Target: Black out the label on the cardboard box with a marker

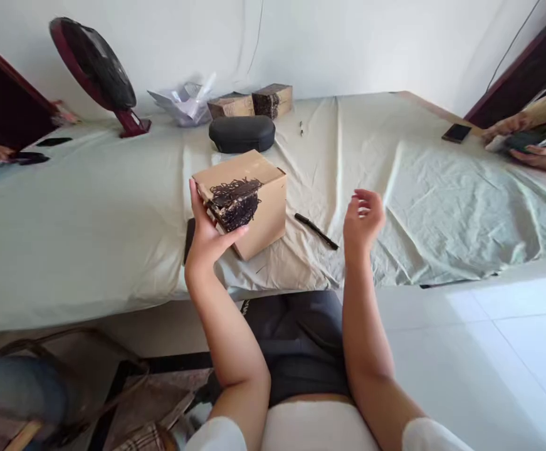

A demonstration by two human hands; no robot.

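In the head view, the cardboard box (269,210), dark scribble at one corner, is gripped at its left end by the left hand (205,241) — thumb across the scribbled side. Right of the box lies a black pen (316,231); past that, the right hand (365,220) hovers apart — fingers loosely curled. Behind the box sits a black case (242,134).

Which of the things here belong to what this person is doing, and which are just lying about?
Probably part of the job:
- scribbled cardboard box, held in the left hand
- black pen, lying between the box and the right hand

Apparently just lying about:
- desk fan
- black case
- plastic bag
- boxes by the wall
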